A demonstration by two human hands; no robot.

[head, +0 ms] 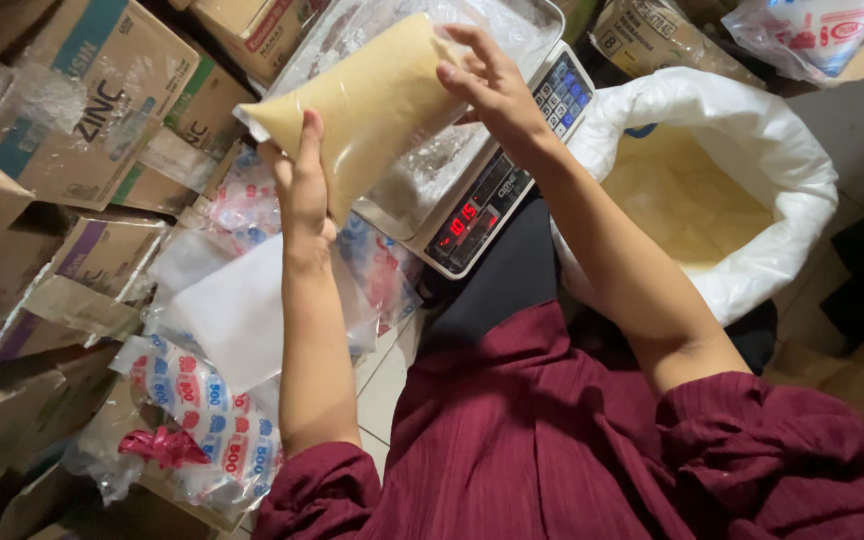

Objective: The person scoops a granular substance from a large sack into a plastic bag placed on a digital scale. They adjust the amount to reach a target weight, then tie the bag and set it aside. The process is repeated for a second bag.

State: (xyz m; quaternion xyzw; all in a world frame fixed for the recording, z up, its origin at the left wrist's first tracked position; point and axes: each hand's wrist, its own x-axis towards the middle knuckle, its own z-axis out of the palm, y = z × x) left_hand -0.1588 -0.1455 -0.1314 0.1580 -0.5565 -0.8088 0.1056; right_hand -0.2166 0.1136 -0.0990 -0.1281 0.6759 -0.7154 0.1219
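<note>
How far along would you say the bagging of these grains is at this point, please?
Done: one clear bag is filled with pale grains. In hand: the left hand and right hand hold it over the scale, whose display is lit. Left: the white sack is far from empty, and empty bags lie beside the person's knee.
</note>
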